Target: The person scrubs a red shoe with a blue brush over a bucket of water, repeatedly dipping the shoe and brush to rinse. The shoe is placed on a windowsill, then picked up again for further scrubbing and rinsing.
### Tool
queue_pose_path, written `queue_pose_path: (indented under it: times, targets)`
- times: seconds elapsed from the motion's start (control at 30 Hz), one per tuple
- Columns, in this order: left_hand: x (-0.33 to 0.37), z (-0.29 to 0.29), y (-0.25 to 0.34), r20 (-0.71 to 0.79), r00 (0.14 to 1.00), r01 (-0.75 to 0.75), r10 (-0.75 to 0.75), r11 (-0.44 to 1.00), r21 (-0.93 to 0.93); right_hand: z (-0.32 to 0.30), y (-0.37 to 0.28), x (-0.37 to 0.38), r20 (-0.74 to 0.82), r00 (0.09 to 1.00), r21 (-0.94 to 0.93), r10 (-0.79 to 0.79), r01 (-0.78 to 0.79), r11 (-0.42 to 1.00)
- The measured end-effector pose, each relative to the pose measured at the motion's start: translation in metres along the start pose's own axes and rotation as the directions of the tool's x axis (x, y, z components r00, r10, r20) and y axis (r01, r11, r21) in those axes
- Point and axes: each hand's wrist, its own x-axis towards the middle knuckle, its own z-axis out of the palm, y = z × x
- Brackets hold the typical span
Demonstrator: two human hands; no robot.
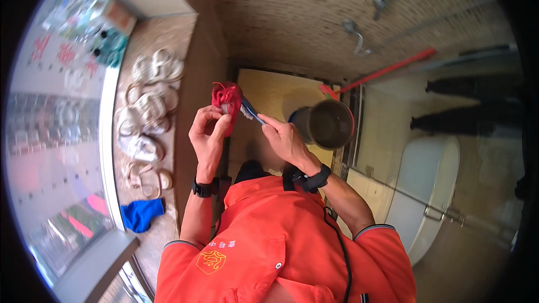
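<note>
My left hand [209,130] grips a small red shoe [225,97] with red laces, held up over a sink area. My right hand [283,137] holds a blue-handled brush [251,114] whose bristle end rests against the shoe's side. Both wrists wear black bands. An orange shirt fills the lower middle of the view.
A metal pot [328,124] stands just right of my right hand. Several pale shoes [147,106] lie on the ledge at left, with a blue cloth [142,214] below them. A red-handled mop [387,70] leans at the tiled wall. A white toilet [426,185] sits at right.
</note>
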Motion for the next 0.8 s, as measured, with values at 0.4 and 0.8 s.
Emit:
queue_pose_path:
  times: [0.4,0.8]
  targets:
    - [0.002,0.222,-0.087,0.380,0.828,0.335,-0.412,0.907,0.254,-0.117,0.186,-0.085,-0.340,0.926,0.275,0.165,-0.070,0.959]
    - [-0.032,0.355,-0.131,0.386,0.771,0.288,-0.506,0.819,0.496,-0.213,0.297,-0.138,-0.297,0.936,0.333,0.189,-0.084,0.939]
